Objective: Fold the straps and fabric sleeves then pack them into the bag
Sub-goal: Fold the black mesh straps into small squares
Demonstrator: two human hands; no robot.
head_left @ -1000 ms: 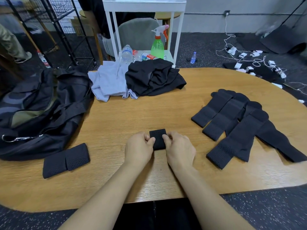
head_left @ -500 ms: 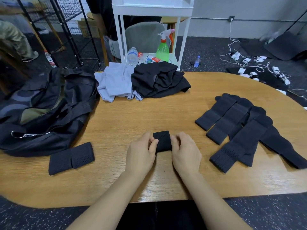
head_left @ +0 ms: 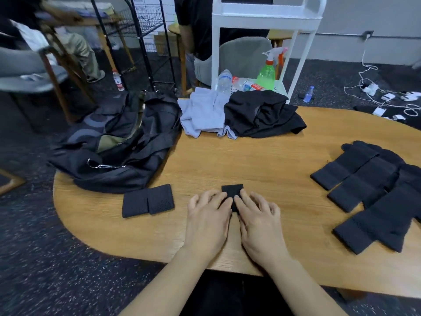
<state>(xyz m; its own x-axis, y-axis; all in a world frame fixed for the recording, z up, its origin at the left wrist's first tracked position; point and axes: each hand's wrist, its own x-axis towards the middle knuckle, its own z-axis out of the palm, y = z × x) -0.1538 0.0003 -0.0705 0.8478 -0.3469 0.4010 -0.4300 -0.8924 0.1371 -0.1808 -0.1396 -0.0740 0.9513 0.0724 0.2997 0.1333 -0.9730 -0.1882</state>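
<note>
A small folded black fabric sleeve (head_left: 232,190) lies on the wooden table (head_left: 268,169) right in front of me. My left hand (head_left: 208,216) and my right hand (head_left: 257,216) lie side by side on its near half, fingers stretched flat and pressing it down. Two folded sleeves (head_left: 148,200) sit to the left, near the open black bag (head_left: 118,147). Several unfolded black sleeves and straps (head_left: 373,190) are spread on the right side of the table.
A grey garment (head_left: 202,115) and a black garment (head_left: 262,115) are heaped at the table's far edge. Behind them stands a white cart (head_left: 264,21) with bottles and a green spray bottle (head_left: 266,74). Chairs and people are at the back left.
My fingers have gone from curled at the sleeve's sides to flat on top of it. The camera has swung left, so the scene sits further right.
</note>
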